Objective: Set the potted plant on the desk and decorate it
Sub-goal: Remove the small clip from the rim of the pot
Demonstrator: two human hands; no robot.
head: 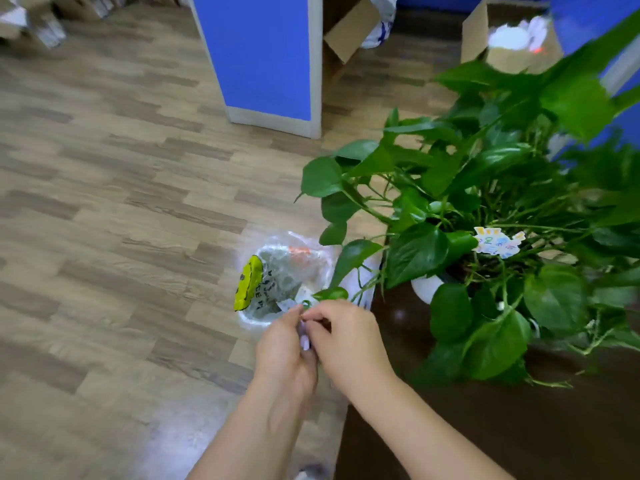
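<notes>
A leafy green potted plant in a white pot stands on the dark brown desk at the right. A colourful paper decoration on a stick pokes out among its leaves. My left hand and my right hand meet just past the desk's left edge, over the floor. Their fingertips pinch a small white and green decoration piece between them. What exactly the piece is, I cannot tell.
A waste bin lined with clear plastic, holding a yellow wrapper, stands on the wood floor under my hands. A blue partition rises behind it. Open cardboard boxes sit at the back right.
</notes>
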